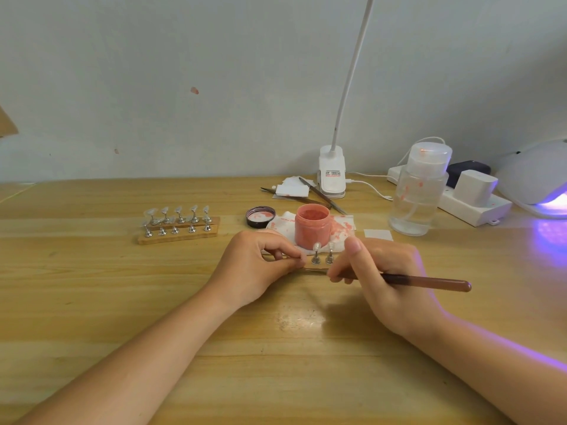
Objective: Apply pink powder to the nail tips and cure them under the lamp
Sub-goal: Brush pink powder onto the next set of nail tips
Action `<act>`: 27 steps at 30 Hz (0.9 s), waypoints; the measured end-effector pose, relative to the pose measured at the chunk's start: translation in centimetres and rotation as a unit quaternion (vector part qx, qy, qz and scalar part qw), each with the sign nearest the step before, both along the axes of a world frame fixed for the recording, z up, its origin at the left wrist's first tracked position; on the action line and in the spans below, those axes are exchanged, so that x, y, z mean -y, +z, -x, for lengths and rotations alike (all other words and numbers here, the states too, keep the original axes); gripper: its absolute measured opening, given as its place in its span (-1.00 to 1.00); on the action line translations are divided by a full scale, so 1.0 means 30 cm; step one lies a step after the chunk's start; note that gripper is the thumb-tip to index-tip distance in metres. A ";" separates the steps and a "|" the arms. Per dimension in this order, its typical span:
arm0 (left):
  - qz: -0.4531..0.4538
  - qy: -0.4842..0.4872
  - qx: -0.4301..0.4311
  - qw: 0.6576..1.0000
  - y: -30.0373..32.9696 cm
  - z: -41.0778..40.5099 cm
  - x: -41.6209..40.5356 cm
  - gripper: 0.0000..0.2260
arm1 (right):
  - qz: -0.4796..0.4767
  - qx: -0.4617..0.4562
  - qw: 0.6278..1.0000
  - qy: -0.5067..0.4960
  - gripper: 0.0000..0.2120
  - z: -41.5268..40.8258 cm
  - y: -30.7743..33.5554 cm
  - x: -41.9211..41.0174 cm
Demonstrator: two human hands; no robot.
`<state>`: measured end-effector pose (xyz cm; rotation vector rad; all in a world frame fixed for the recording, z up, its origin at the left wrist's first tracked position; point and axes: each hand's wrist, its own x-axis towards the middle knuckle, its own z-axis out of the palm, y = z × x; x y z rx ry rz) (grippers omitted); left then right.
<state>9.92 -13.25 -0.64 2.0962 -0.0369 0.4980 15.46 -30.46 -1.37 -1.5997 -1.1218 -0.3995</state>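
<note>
Table [122, 302]: we see a wide wooden top that carries everything here.
Curing lamp [534, 176]: a white dome at the far right edge. We see purple light shining out of it onto the wood.
Desk lamp [332, 173]: a white clip base at the back, with a long thin neck going up out of the picture.
Power strip [478, 210]: white, at the back right, with a white plug block on it.
Pump bottle [417, 191]: clear, with pink smudges, standing in front of the power strip.
Left hand [260, 271]: our fingers are curled and the grip pinches the left end of a small wooden strip [316, 269].
Right hand [383, 271]: the grip is closed around a brown brush [429, 283]. The thumb sticks up. The brush lies almost flat, its handle pointing right.
Powder jar [312, 227]: open, full of pink powder, on a white tissue [343, 228] with pink stains, just behind our hands.
Far holders [179, 225]: two wooden strips to the left, with rows of silver stands and clear tips.
Jar lid [260, 216]: lying upside down, left of the jar.
Nail tips [316, 246]: two on silver stands on the small strip between our hands.
Tweezers [322, 194]: lying by small white pads near the clip base.
</note>
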 end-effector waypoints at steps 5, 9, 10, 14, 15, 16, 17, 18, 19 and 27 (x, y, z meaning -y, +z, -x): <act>0.003 -0.003 0.005 1.000 0.002 0.002 0.001 -0.82 | 0.001 0.014 1.000 -0.018 -0.45 0.000 0.002 -0.001; 0.000 -0.003 0.000 1.000 0.002 0.003 0.001 -0.84 | -0.008 0.013 1.000 -0.016 -0.44 0.005 0.006 0.000; 0.000 -0.002 0.001 1.000 0.002 0.003 0.000 -0.83 | -0.008 0.022 0.999 -0.024 -0.45 0.004 0.008 -0.001; 0.003 -0.007 0.002 1.000 0.002 0.003 -0.001 -0.81 | 0.005 0.006 1.000 -0.003 -0.43 0.001 0.000 0.003; 0.005 -0.007 0.000 1.000 0.001 0.002 -0.001 -0.79 | 0.000 0.012 1.000 -0.008 -0.43 0.002 0.001 0.002; 0.007 -0.006 -0.002 1.000 -0.001 0.001 -0.002 -0.78 | -0.004 0.024 1.000 -0.019 -0.44 0.003 0.003 0.000; 0.009 -0.002 -0.004 1.000 -0.002 0.001 -0.002 -0.77 | -0.004 0.036 0.999 -0.031 -0.47 0.002 0.006 -0.002; 0.010 0.003 -0.007 1.000 -0.003 0.000 -0.002 -0.77 | 0.001 0.039 0.999 -0.035 -0.49 0.000 0.005 -0.003; 0.007 0.006 -0.009 1.000 -0.003 0.000 -0.002 -0.76 | 0.006 0.032 0.999 -0.029 -0.50 -0.002 0.002 -0.002; 0.008 0.005 -0.001 1.000 0.004 0.006 0.000 -0.89 | 0.004 0.033 0.999 -0.037 -0.51 -0.001 0.006 -0.002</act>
